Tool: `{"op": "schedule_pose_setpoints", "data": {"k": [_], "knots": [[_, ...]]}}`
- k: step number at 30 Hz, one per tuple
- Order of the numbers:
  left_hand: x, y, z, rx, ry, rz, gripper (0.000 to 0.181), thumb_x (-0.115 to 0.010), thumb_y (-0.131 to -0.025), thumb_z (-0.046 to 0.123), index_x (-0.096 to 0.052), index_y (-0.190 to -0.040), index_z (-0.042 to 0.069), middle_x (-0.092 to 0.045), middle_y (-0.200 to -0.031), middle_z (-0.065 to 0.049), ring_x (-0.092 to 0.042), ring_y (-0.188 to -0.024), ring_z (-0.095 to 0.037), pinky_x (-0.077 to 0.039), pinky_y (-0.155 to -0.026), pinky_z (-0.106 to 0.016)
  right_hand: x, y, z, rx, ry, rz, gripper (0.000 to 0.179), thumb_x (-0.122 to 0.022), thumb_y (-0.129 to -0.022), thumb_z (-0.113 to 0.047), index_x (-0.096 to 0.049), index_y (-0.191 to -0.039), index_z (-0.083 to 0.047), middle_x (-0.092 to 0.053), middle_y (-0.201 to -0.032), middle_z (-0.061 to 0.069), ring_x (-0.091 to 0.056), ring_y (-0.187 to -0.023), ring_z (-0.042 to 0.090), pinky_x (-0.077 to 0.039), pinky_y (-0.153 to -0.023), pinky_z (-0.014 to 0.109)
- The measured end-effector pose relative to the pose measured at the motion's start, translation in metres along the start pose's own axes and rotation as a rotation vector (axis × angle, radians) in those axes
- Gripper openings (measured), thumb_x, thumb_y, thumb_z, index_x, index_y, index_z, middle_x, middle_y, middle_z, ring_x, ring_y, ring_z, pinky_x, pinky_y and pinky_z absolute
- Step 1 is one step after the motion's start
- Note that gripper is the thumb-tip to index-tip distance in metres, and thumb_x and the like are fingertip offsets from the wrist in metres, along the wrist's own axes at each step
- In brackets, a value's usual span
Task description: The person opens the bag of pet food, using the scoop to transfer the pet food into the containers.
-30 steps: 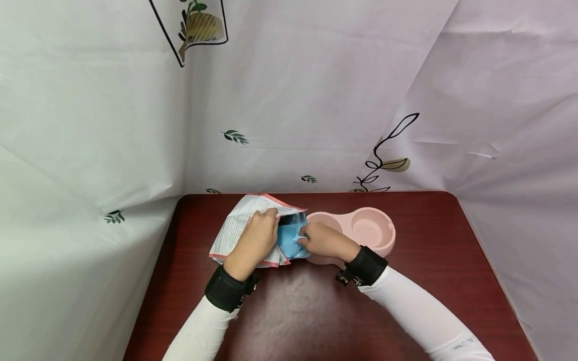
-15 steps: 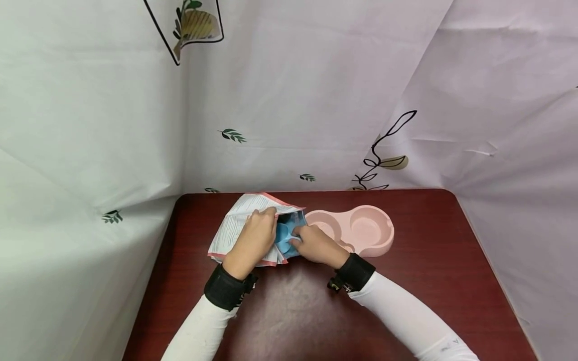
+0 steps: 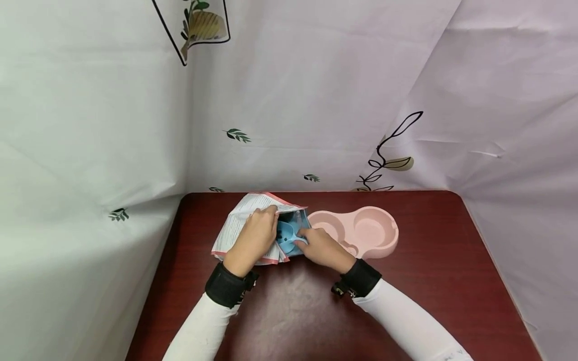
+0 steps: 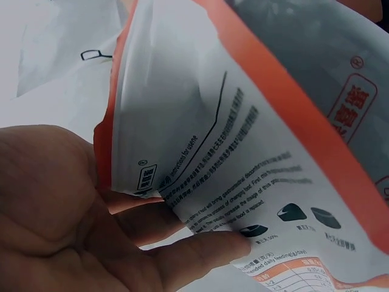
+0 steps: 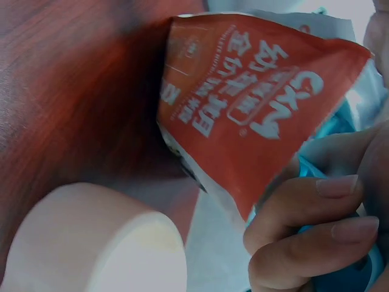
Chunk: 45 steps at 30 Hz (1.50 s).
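Scoop lies sideways, handle pointing right, bowl left, at bag mouth.

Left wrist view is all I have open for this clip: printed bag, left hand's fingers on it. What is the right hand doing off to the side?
Observer: In the head view, the right hand holds a blue scoop by its handle, at the mouth of the bag.
Operator: Can you see anything in the scoop?
Observer: Yes, a few dark bits show in it; too small to say what they are.
Operator: And what is next to the bag on its right, past my view?
Observer: A pink bowl with two large round hollows, partly behind the right hand.
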State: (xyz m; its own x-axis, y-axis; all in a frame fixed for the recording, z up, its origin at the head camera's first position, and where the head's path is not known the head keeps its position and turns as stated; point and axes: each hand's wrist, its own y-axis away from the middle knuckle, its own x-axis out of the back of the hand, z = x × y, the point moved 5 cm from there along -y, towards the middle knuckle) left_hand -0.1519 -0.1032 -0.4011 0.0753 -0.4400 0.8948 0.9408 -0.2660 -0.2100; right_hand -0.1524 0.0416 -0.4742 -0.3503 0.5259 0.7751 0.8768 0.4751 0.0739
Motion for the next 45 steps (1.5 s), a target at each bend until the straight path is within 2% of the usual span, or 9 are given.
{"op": "schedule_pose_setpoints", "data": {"k": [7, 13, 20, 25, 31, 35, 39, 42, 45], "knots": [[0.001, -0.002, -0.002, 0.02, 0.007, -0.009, 0.019, -0.049, -0.101, 0.012, -0.063, -0.097, 0.001, -0.063, -0.074, -0.015, -0.063, -0.076, -0.033, -0.054, -0.059, -0.043, 0.016, 0.008, 0.002, 0.009, 0.026, 0.024, 0.015, -0.062, -0.094, -0.022, -0.068, -0.095, -0.009, -0.061, -0.075, 0.001, -0.055, -0.067, 0.014, -0.048, -0.065, 0.034], [0.001, -0.004, -0.005, 0.032, 0.017, -0.029, 0.021, -0.047, -0.102, 0.013, -0.064, -0.099, 0.0, -0.059, -0.069, -0.012, -0.062, -0.072, -0.03, -0.051, -0.056, -0.041, 0.026, 0.017, 0.005, 0.084, -0.009, 0.07, 0.01, -0.064, -0.092, -0.018, -0.064, -0.087, -0.01, -0.058, -0.073, -0.001, -0.052, -0.069, 0.015, -0.046, -0.065, 0.034], [0.006, -0.005, -0.012, 0.071, 0.023, -0.029, 0.022, -0.046, -0.103, 0.014, -0.063, -0.103, 0.001, -0.058, -0.068, -0.009, -0.062, -0.066, -0.027, -0.049, -0.052, -0.042, 0.011, 0.031, 0.028, 0.169, -0.105, 0.176, 0.01, -0.061, -0.096, -0.024, -0.064, -0.102, -0.017, -0.064, -0.086, -0.007, -0.056, -0.074, 0.007, -0.049, -0.065, 0.032], [0.006, -0.005, -0.013, 0.071, 0.026, -0.043, 0.023, -0.045, -0.103, 0.014, -0.063, -0.107, 0.0, -0.058, -0.068, -0.009, -0.062, -0.068, -0.027, -0.05, -0.054, -0.042, -0.003, 0.035, 0.04, 0.216, -0.142, 0.245, 0.011, -0.058, -0.098, -0.028, -0.063, -0.104, -0.021, -0.064, -0.088, -0.008, -0.056, -0.073, 0.006, -0.05, -0.065, 0.032], [0.007, -0.005, -0.014, 0.071, 0.039, -0.041, 0.024, -0.044, -0.104, 0.015, -0.063, -0.106, 0.0, -0.056, -0.066, -0.007, -0.061, -0.066, -0.025, -0.049, -0.054, -0.043, -0.004, 0.037, 0.041, 0.223, -0.164, 0.26, 0.012, -0.057, -0.098, -0.03, -0.064, -0.105, -0.022, -0.066, -0.092, -0.008, -0.057, -0.076, 0.006, -0.051, -0.068, 0.034], [0.007, -0.006, -0.016, 0.09, 0.05, -0.042, 0.025, -0.044, -0.104, 0.016, -0.063, -0.107, 0.001, -0.057, -0.067, -0.007, -0.06, -0.064, -0.023, -0.048, -0.054, -0.041, 0.006, 0.041, 0.039, 0.2, -0.185, 0.232, 0.011, -0.059, -0.098, -0.027, -0.065, -0.106, -0.023, -0.068, -0.095, -0.005, -0.058, -0.079, 0.007, -0.053, -0.067, 0.037], [0.008, -0.007, -0.019, 0.106, 0.054, -0.043, 0.024, -0.043, -0.104, 0.017, -0.063, -0.104, 0.002, -0.063, -0.071, -0.01, -0.063, -0.068, -0.024, -0.049, -0.056, -0.041, 0.026, 0.049, 0.037, 0.193, -0.185, 0.21, 0.011, -0.061, -0.097, -0.021, -0.066, -0.106, -0.021, -0.071, -0.094, -0.001, -0.058, -0.075, 0.008, -0.053, -0.063, 0.041], [0.008, -0.008, -0.021, 0.117, 0.058, -0.056, 0.025, -0.042, -0.105, 0.017, -0.062, -0.105, 0.003, -0.062, -0.07, -0.01, -0.062, -0.065, -0.023, -0.047, -0.054, -0.04, 0.043, 0.059, 0.036, 0.193, -0.145, 0.209, 0.012, -0.06, -0.097, -0.023, -0.067, -0.107, -0.019, -0.07, -0.09, -0.003, -0.056, -0.069, 0.008, -0.05, -0.06, 0.036], [0.009, -0.009, -0.024, 0.13, 0.069, -0.065, 0.026, -0.041, -0.105, 0.018, -0.062, -0.106, 0.002, -0.056, -0.062, -0.008, -0.057, -0.057, -0.021, -0.043, -0.05, -0.037, 0.062, 0.07, 0.039, 0.192, -0.102, 0.219, 0.015, -0.059, -0.097, -0.026, -0.067, -0.106, -0.017, -0.067, -0.084, -0.006, -0.056, -0.067, 0.008, -0.049, -0.059, 0.031]]}}
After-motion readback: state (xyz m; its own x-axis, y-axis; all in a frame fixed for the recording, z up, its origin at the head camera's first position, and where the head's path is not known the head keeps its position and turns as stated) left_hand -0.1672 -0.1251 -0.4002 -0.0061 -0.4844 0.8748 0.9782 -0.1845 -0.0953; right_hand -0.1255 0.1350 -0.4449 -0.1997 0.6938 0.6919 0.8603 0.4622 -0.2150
